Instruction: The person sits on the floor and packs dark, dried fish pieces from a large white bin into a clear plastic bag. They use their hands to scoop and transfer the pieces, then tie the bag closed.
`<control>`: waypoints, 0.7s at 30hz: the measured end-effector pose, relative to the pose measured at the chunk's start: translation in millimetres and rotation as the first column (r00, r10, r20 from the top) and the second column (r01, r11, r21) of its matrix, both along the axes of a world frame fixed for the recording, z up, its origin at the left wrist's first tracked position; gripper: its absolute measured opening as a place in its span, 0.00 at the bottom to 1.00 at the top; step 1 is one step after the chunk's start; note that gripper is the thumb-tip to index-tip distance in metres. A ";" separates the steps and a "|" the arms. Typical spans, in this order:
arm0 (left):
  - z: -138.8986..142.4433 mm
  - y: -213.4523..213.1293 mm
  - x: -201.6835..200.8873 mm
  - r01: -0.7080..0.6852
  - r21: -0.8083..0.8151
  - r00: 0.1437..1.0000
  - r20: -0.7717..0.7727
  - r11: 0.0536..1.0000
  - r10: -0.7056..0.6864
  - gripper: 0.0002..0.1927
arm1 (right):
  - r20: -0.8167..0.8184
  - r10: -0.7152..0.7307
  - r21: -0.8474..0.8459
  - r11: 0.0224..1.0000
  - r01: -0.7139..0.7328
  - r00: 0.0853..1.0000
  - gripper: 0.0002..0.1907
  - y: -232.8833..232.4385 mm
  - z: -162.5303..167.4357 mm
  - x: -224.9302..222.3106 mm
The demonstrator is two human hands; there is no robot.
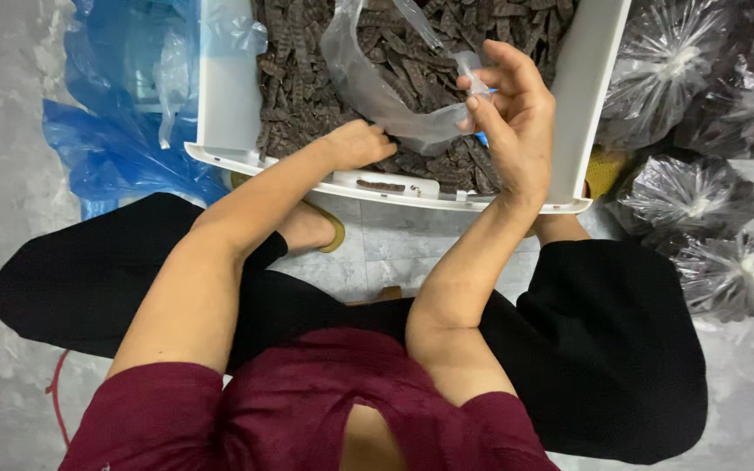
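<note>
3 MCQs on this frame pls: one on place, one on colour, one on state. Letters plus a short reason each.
1. Where do the tied clear bags lie?
A. On the floor beside the bin
B. Inside the bin
C. On the person's lap

2. What colour is the bin?
A. Red
B. White
C. Black

3. What is the right hand doing?
A. Resting flat on the floor
B. Holding up a clear plastic bag
C. Hanging empty

Answers:
1 A, they sit on the grey floor by the bin's side.
2 B, its walls are white.
3 B, fingers pinch the clear plastic bag; the left hand is in the brown pieces.
</note>
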State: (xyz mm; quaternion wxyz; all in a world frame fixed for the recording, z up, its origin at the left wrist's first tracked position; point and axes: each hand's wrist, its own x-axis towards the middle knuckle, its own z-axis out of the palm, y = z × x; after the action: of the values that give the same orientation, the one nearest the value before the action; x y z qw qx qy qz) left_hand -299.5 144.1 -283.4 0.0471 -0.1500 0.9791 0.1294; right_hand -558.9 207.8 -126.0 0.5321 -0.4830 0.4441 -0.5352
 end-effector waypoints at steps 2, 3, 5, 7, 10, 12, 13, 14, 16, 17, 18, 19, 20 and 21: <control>-5.2 1.8 -6.6 0.016 -0.063 0.999 0.041 0.998 -0.013 0.09 | -0.011 0.000 -0.006 1.000 0.000 1.000 0.27 -0.6 2.5 -0.3; -8.4 2.2 -8.6 0.015 -0.065 0.999 0.043 0.998 -0.013 0.08 | -0.008 0.000 -0.007 1.000 0.000 1.000 0.27 -0.4 3.0 -0.9; -13.6 -0.5 -8.7 0.010 -0.071 0.999 0.053 0.997 -0.006 0.06 | -0.006 -0.003 -0.004 1.000 0.003 1.000 0.26 -1.6 2.4 -2.1; -13.6 -4.3 -2.9 -0.010 -0.117 0.999 -0.053 0.993 0.004 0.11 | -0.010 -0.015 0.011 1.000 0.015 1.000 0.25 -0.8 0.4 -4.5; -12.7 -2.3 18.3 -0.187 0.086 0.975 -0.110 0.979 0.196 0.10 | 0.018 0.012 -0.030 0.999 -0.012 1.000 0.26 0.9 -3.2 -7.5; -5.2 -2.1 30.5 -0.319 0.235 0.941 -0.037 0.918 0.337 0.12 | -0.011 0.008 -0.014 1.000 -0.009 1.000 0.26 1.4 -4.3 -7.6; -0.5 -2.0 36.0 -0.375 0.270 0.923 0.023 0.887 0.383 0.16 | -0.025 0.009 -0.009 1.000 -0.009 1.000 0.26 0.8 -4.4 -7.0; 3.7 -2.0 38.6 -0.432 0.300 0.900 0.082 0.850 0.428 0.20 | -0.015 0.009 -0.008 1.000 -0.009 1.000 0.26 0.0 -4.4 -5.6; 8.9 -2.5 37.5 -0.422 0.336 0.906 0.121 0.842 0.406 0.21 | 0.001 0.015 -0.004 1.000 -0.015 1.000 0.27 -2.0 -3.4 -2.5; 9.4 -3.1 35.1 -0.414 0.356 0.910 0.138 0.838 0.391 0.22 | -0.006 0.022 -0.007 1.000 -0.022 1.000 0.27 -3.0 -2.5 -1.5; 8.4 -3.6 32.0 -0.400 0.327 0.915 0.198 0.857 0.351 0.22 | -0.013 0.027 -0.010 1.000 -0.027 1.000 0.27 -3.7 -1.5 -0.6; 5.9 -3.6 28.7 -0.382 0.299 0.914 0.259 0.875 0.311 0.22 | -0.019 0.031 -0.012 0.999 -0.031 0.999 0.27 -4.1 -0.5 0.0; 2.3 -3.5 26.9 -0.363 0.272 0.907 0.321 0.891 0.272 0.23 | -0.030 0.027 -0.009 1.000 -0.027 0.999 0.27 -4.2 0.7 0.3; -2.2 -3.6 25.7 -0.338 0.233 0.909 0.332 0.912 0.252 0.21 | -0.040 0.024 -0.008 1.000 -0.024 0.999 0.27 -4.5 1.6 0.5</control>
State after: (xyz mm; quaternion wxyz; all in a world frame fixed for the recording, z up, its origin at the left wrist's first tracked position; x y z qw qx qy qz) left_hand -273.8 140.6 -285.5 0.1931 -0.3070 0.8975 0.2508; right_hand -558.4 203.3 -124.4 0.5275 -0.5009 0.4467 -0.5209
